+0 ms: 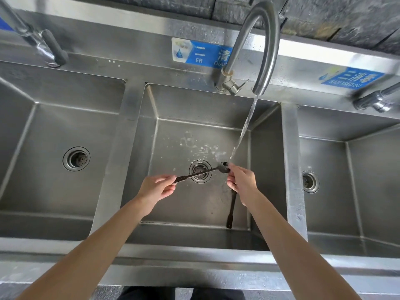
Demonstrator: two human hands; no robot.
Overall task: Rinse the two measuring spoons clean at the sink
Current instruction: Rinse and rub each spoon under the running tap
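Two bare forearms reach over the front rim of the middle sink basin [194, 232]. At the left, the left hand [156, 187] pinches the handle end of a dark measuring spoon [195, 174] held level above the drain [200, 171]. Its bowl sits under the water stream [243, 128] from the curved faucet [263, 44], where the right hand [242, 182] rubs it with its fingertips. That hand seems also to grip a second spoon [231, 207], handle hanging down.
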